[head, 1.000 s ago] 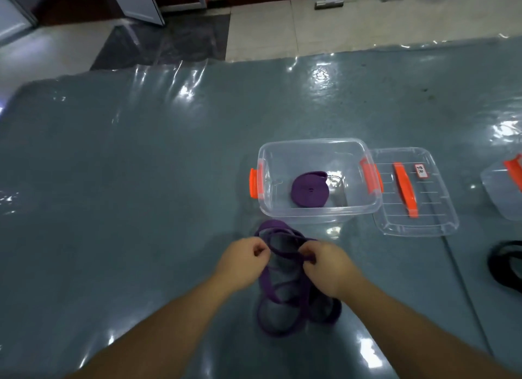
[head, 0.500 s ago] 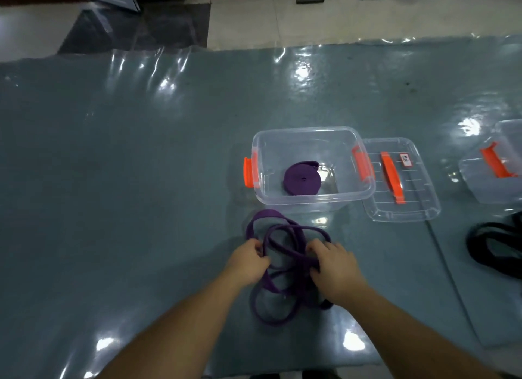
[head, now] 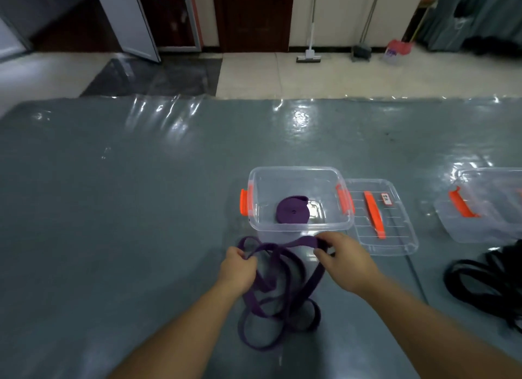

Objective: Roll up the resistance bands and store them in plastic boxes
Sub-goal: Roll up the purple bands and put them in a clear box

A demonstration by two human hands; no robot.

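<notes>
One purple roll (head: 293, 212) already lies in the open plastic box (head: 299, 172) mid-bench. The left hand (head: 237, 269) and right hand (head: 346, 261) each pinch the loose purple band (head: 278, 294) — unrolled, tangled near the bench's front edge. Black bands (head: 485, 279) wait at the right edge — most work remains.

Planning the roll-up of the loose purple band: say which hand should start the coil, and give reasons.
Right. The right hand pinches a flat, free stretch of the loose purple resistance band, nearest the open clear plastic box. The left hand grips where several loops cross, so it is probably better for steadying and feeding.
</notes>
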